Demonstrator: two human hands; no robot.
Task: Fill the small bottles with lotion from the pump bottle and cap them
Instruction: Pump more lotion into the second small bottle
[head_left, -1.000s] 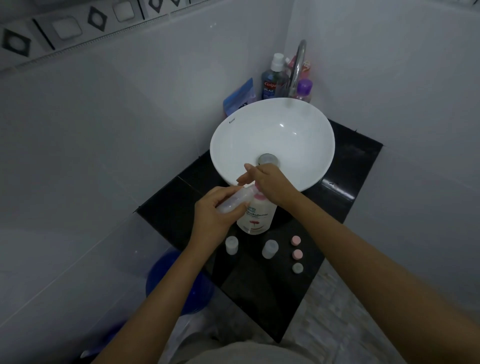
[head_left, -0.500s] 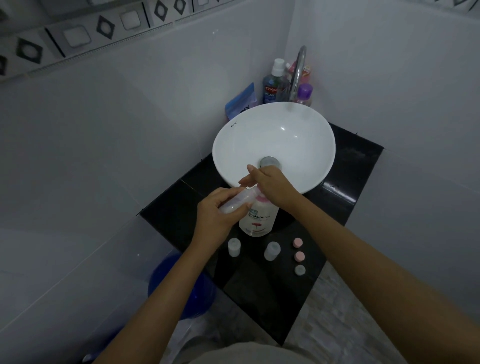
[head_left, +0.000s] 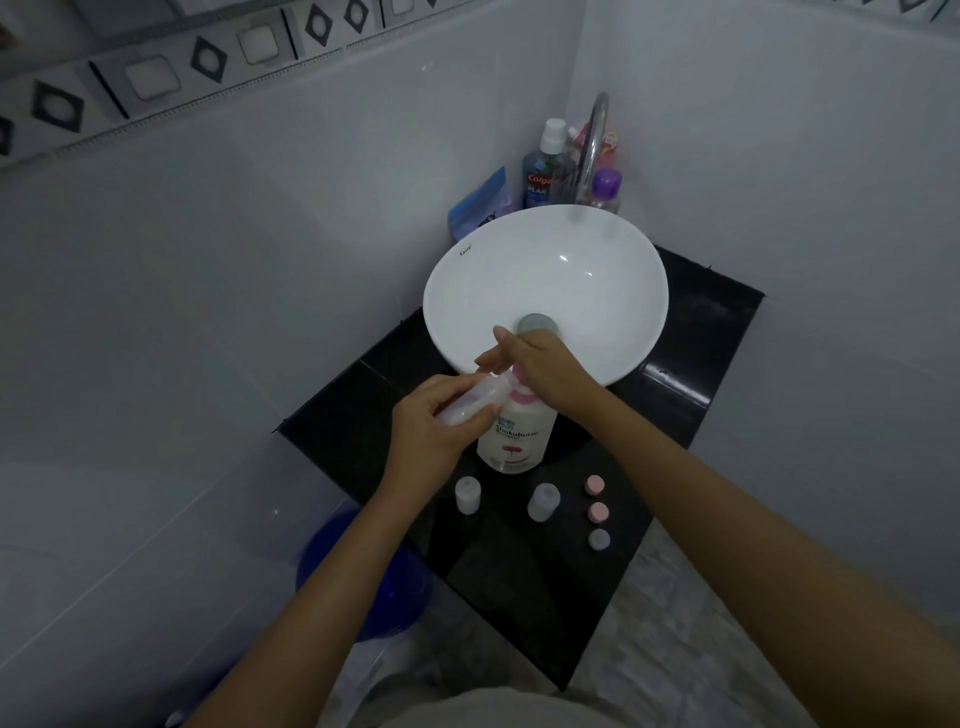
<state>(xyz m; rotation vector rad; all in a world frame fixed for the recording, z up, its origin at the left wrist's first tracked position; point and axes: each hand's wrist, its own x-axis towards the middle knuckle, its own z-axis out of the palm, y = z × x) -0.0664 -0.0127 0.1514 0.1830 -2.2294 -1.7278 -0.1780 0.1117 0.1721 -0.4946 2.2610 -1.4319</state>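
Left hand (head_left: 431, 431) of mine is wrapped around a small clear bottle (head_left: 475, 400), tilted with its mouth against the pump (head_left: 517, 384), while my right hand (head_left: 540, 366) lies flat on the pump head, fingers out straight. Beneath them I see the pump bottle (head_left: 514, 436) standing on the black counter (head_left: 519, 597) just in front of the basin (head_left: 545, 291). Toward the counter's near edge stand two more uncapped bottles (head_left: 467, 494) and, near the right edge, three loose caps (head_left: 597, 512) in a line.
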